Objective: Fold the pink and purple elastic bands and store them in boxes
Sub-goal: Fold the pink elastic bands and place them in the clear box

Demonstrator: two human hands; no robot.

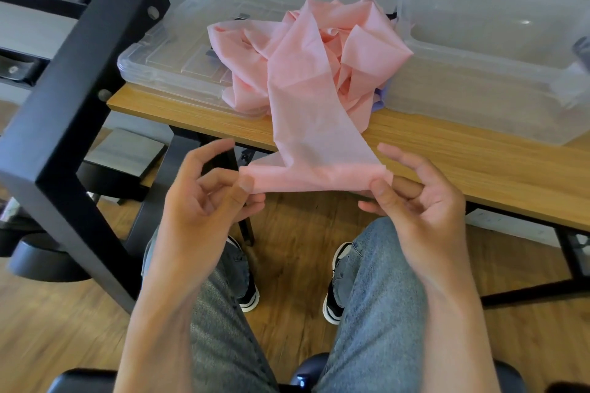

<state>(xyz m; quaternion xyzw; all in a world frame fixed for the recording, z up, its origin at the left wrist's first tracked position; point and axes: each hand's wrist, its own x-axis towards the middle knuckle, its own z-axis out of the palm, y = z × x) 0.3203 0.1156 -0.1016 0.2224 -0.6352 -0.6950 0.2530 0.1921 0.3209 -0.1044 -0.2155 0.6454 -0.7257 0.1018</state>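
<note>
A long pink elastic band point(306, 80) lies in a crumpled heap on the wooden table point(479, 150), and one end hangs over the front edge toward me. My left hand point(204, 198) pinches the left corner of that end between thumb and fingers. My right hand point(415, 191) pinches the right corner, so the end is stretched flat between the two hands. A sliver of the purple band point(380, 99) peeks out under the pink heap, mostly hidden. An open clear box point(485, 73) stands at the right, and a flat clear lid or box point(178, 54) lies at the left.
A black metal frame post point(79, 99) slants across the left, close to my left hand. Black weights sit on the floor at lower left. My knees in jeans and my shoes are below the hands, over a wooden floor.
</note>
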